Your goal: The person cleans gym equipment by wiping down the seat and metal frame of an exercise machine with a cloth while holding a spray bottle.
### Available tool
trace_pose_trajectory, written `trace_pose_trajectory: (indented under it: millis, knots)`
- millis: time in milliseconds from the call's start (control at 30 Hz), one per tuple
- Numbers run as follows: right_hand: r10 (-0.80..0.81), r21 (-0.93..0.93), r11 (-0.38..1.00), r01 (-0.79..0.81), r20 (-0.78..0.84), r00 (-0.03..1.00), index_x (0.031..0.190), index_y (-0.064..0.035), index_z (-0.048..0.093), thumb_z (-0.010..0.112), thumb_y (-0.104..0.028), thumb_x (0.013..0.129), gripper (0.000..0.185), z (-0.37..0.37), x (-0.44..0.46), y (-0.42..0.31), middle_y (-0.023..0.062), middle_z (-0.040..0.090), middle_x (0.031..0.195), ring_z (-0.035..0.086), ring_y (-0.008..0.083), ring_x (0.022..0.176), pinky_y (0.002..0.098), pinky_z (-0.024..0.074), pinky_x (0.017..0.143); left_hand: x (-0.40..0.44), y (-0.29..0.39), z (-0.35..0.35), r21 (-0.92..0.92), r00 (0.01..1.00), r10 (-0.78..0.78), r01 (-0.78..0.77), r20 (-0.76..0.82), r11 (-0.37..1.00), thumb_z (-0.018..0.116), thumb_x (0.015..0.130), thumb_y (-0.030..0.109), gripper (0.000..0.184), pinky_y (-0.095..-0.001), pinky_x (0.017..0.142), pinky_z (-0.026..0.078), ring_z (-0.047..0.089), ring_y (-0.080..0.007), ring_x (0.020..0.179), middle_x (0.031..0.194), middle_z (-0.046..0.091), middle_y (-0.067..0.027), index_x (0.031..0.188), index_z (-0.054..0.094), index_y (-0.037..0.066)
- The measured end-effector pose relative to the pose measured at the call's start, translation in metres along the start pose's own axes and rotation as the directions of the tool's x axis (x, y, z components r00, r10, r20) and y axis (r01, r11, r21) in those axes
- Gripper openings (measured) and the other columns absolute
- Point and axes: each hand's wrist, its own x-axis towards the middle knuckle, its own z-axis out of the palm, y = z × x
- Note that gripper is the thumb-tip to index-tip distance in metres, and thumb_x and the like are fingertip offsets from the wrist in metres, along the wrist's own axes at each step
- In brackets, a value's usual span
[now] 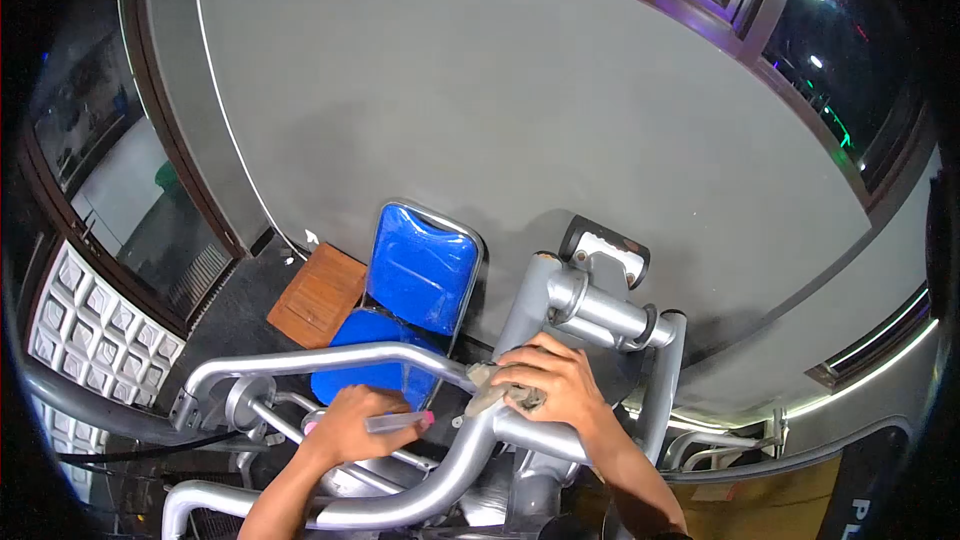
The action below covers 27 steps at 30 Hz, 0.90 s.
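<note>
My right hand [555, 380] presses a crumpled grey-beige cloth [488, 392] onto the joint of a silver tubular machine frame [450, 475], its fingers bent around the cloth. To its left, my left hand [365, 425] is closed around a small clear bottle [388, 423] with a pink tip that points right. The bottle is above the lower curved tube and below the long upper tube [330, 357]. Most of the bottle's far end is hidden in my fingers.
Behind the frame stand a blue chair [422, 265] and a brown wooden board [318, 295]. A thick silver cylinder [610, 315] with upright tubes rises at the right. A grey wall [500, 90] fills the back, with a dark-framed door at the left.
</note>
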Motion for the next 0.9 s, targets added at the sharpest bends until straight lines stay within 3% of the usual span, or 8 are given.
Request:
trace_pose_trajectory:
  millis: [133,300,433,500,600,767,833,900]
  knots:
    - [-0.034,0.014,0.999,0.036,-0.077,0.996,0.091,-0.0194,0.076,0.08,-0.015,0.06,0.032,0.0,0.006,-0.003,-0.0034,0.072,0.102,0.062,0.019,0.091,0.0327,0.0579,0.069,0.002,0.003,0.003,0.107,0.979,-0.028,0.006,0.2,0.994,0.06,0.088,0.054,0.046,-0.0469,0.084,0.048,0.065,-0.0401,0.089,0.089,0.072,-0.0158,0.082,0.077,0.012]
    - [0.016,-0.092,0.996,-0.019,-0.027,1.0,0.09,-0.0204,0.074,0.077,-0.018,0.064,0.027,0.0,0.012,-0.03,-0.0075,0.069,0.1,0.061,0.017,0.095,0.0342,0.0577,0.072,0.009,-0.019,0.004,0.028,0.957,0.179,-0.19,0.227,0.981,0.062,0.087,0.053,0.042,-0.0461,0.082,0.05,0.065,-0.0391,0.087,0.084,0.071,-0.0147,0.087,0.079,0.015]
    - [-0.024,-0.111,0.992,0.064,0.329,0.944,0.088,-0.0152,0.074,0.074,-0.02,0.067,0.022,-0.005,0.035,-0.068,-0.0015,0.07,0.096,0.062,0.022,0.094,0.0362,0.0556,0.078,0.017,-0.03,-0.001,-0.151,0.944,0.28,-0.255,0.177,0.955,0.07,0.082,0.054,0.048,-0.0386,0.066,0.052,0.065,-0.0301,0.061,0.065,0.068,-0.0094,0.07,0.074,0.007]
    - [-0.033,-0.129,0.986,0.111,0.493,0.869,0.086,-0.0136,0.073,0.073,-0.021,0.069,0.019,0.005,0.042,-0.09,0.0004,0.071,0.091,0.062,0.0238,0.09,0.0364,0.0554,0.075,0.018,-0.027,-0.011,-0.218,0.923,-0.03,0.123,0.384,0.968,0.069,0.081,0.055,0.052,-0.0355,0.057,0.051,0.062,-0.0232,0.051,0.061,0.066,-0.0059,0.067,0.071,0.005]
    - [-0.14,-0.019,0.978,0.208,0.678,0.721,0.09,-0.013,0.075,0.072,-0.024,0.07,0.023,0.024,0.046,-0.104,0.0054,0.07,0.09,0.063,0.027,0.094,0.0411,0.055,0.078,0.024,-0.041,-0.006,-0.295,0.927,0.069,0.046,0.369,0.954,0.067,0.08,0.053,0.051,-0.0326,0.047,0.048,0.059,-0.0192,0.045,0.06,0.065,-0.0049,0.066,0.07,0.005]
    - [0.025,-0.322,0.918,0.231,0.628,0.778,0.091,-0.0127,0.075,0.073,-0.026,0.071,0.024,0.011,0.053,-0.076,0.0052,0.069,0.094,0.064,0.0282,0.095,0.0432,0.056,0.078,0.019,-0.032,-0.018,-0.339,0.897,0.071,0.09,0.435,0.937,0.07,0.08,0.049,0.045,-0.0297,0.044,0.047,0.058,-0.0143,0.047,0.061,0.065,-0.0041,0.074,0.075,0.004]
    - [0.096,-0.383,0.92,0.089,0.439,0.894,0.092,-0.0131,0.075,0.072,-0.028,0.071,0.026,-0.001,0.057,-0.071,0.0051,0.068,0.092,0.064,0.0288,0.094,0.0427,0.0565,0.078,0.019,-0.032,-0.017,-0.393,0.892,0.107,0.084,0.44,0.916,0.071,0.079,0.049,0.046,-0.0294,0.043,0.046,0.058,-0.0147,0.046,0.06,0.065,-0.0049,0.074,0.075,0.004]
    - [0.163,-0.403,0.914,0.035,0.446,0.88,0.095,-0.0157,0.076,0.075,-0.03,0.068,0.031,-0.002,0.052,-0.078,0.005,0.069,0.095,0.065,0.0282,0.095,0.0418,0.0563,0.079,0.019,-0.03,-0.017,-0.381,0.89,0.125,0.057,0.437,0.923,0.071,0.08,0.05,0.047,-0.029,0.043,0.046,0.058,-0.0148,0.046,0.061,0.065,-0.0053,0.073,0.075,0.003]
